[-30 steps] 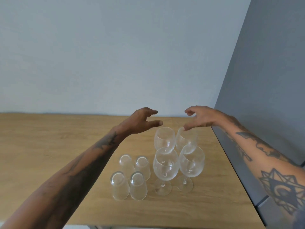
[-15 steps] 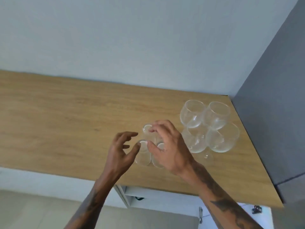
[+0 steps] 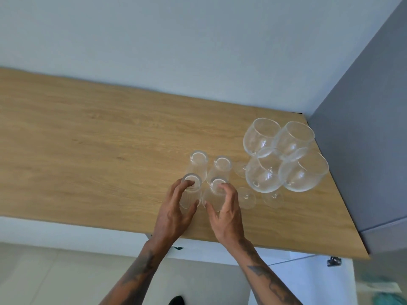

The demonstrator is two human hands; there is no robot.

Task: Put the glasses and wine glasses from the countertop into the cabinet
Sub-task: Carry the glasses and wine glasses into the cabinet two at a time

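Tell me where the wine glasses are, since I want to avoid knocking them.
In the head view, the four wine glasses cluster at the countertop's far right corner, beside the grey cabinet wall, right of the small glasses.

The scene is evenly and softly lit, bright throughout, with no harsh shadows cast on the wooden countertop. Small highlights are seen on the bowls of the wine glasses. Straight edges are bowed by the wide-angle lens, most strongly toward the corners. Slight softness is noted overall, and the lower right corner is smeared and blurred.
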